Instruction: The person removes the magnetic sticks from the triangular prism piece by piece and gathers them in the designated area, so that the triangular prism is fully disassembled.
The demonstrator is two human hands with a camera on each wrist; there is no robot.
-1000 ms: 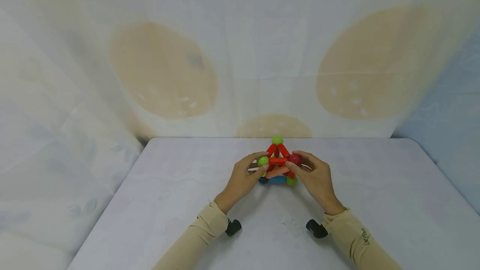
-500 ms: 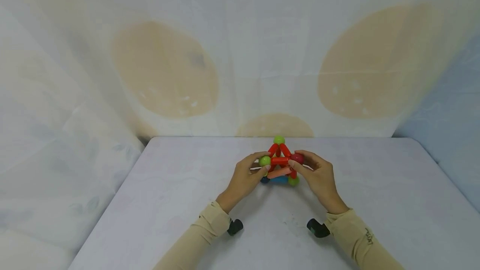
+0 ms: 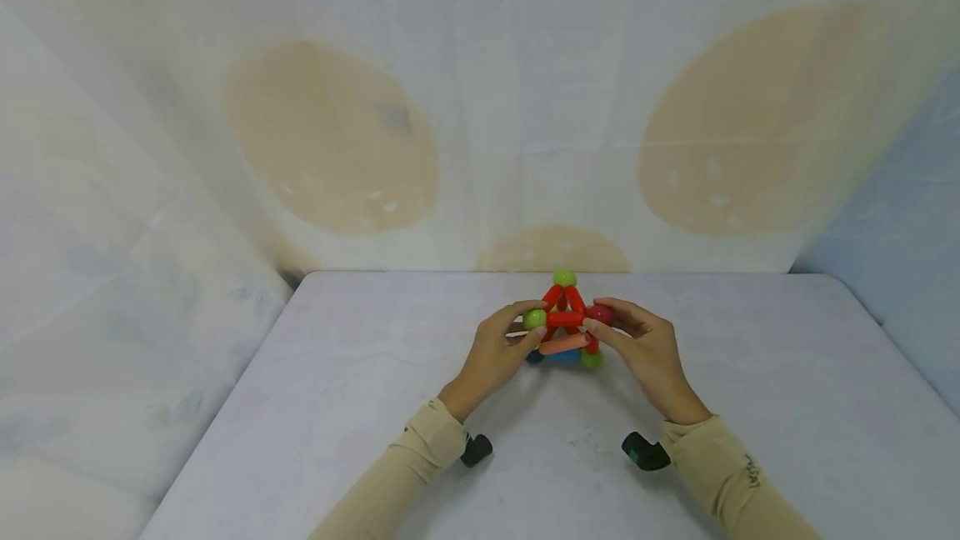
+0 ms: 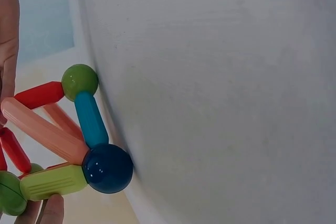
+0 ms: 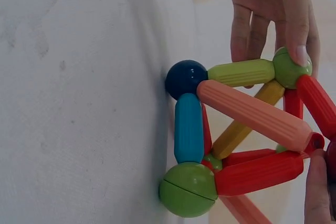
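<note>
Shifting slightly rightward and farther up the table since a second ago, hands and toy together, grip unchanged. Sitting on the white table (image 3: 337, 407), toward its far middle edge: a magnetic rod-and-ball structure (image 3: 564, 322), resting on its lower balls. Pinching the light green ball (image 3: 534, 319) on the structure's left side between thumb and curled fingers: the left hand (image 3: 495, 352). Lying below that in the left wrist view, against the tabletop: a dark blue ball (image 4: 107, 168), joined to a blue rod (image 4: 91, 118), a lime rod (image 4: 52, 181) and a salmon rod (image 4: 42, 131). Topping the structure, above two red rods: a green ball (image 3: 564, 277). Sitting at the lower right corner: a green base ball (image 5: 188, 189), joined to a red rod (image 5: 258, 172). Pinching the dark red ball (image 3: 602, 314) on the right side with curled fingers: the right hand (image 3: 651, 355). Hanging behind the table: a pale curtain with tan circles (image 3: 330, 140).
</note>
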